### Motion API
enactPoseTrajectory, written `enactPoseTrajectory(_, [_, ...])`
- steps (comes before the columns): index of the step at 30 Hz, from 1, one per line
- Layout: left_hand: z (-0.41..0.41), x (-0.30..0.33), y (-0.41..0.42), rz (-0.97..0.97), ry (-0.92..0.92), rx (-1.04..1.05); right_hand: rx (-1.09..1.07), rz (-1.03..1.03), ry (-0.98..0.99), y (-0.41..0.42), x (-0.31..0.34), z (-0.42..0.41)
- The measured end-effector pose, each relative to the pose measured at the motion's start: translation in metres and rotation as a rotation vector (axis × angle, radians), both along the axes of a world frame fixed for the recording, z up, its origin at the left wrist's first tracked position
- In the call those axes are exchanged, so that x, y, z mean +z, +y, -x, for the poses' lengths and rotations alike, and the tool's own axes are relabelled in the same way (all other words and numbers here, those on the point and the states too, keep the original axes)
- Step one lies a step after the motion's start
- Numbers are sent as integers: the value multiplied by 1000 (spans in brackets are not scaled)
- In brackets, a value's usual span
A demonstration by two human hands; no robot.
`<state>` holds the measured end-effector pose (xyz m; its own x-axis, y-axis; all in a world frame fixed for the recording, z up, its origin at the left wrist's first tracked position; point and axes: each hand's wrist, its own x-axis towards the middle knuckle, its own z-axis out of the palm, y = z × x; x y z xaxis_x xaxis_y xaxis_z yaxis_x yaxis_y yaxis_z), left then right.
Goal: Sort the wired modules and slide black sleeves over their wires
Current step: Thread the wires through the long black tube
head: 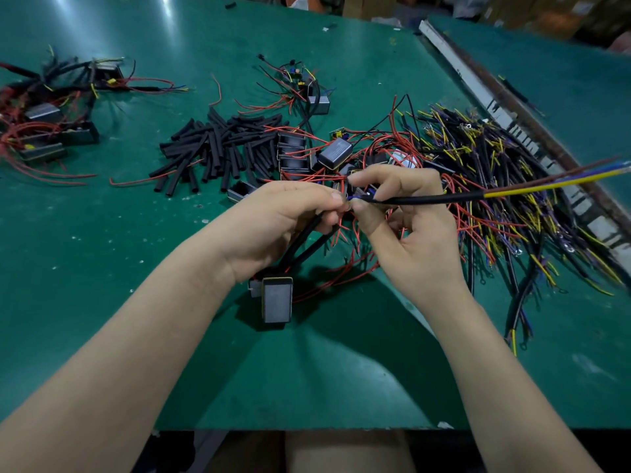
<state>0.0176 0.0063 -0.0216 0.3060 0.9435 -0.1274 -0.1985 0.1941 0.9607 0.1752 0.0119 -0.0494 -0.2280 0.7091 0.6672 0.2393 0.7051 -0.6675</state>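
black sleeve (420,199) pinched in right grip (403,213), left grip (290,220) adjoining

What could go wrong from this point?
1. The module hangs off the table from its sleeved leads in the left hand; a loose grip could drop it or strain the wire joints.
2. The right hand pinches a black sleeve with yellow and blue wires sticking out; they may bunch inside.
3. Red wires below could snag on the tangled pile.

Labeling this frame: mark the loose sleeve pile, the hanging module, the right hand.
loose sleeve pile (218,148), head view, middle of the heap
hanging module (276,298), head view, its grey face
right hand (406,227), head view, palm
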Motion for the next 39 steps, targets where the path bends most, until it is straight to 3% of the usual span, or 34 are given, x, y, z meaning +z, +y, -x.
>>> enactPoseTrajectory(6, [1, -2, 2, 75, 34, 14, 20, 77, -11, 1, -5, 0])
enactPoseTrajectory(12, [-4, -5, 1, 25, 102, 62, 37, 114, -48, 1, -3, 3])
enactPoseTrajectory(21, [-3, -6, 3, -1, 200, 92, -73, 88, -276, 2, -7, 0])
enactPoseTrajectory(33, [2, -12, 4, -553, 628, 185, 136, 417, 43, 3, -1, -3])
enactPoseTrajectory(39, [5, -13, 6, -588, 639, 186, 153, 606, 198, 4, 9, -8])
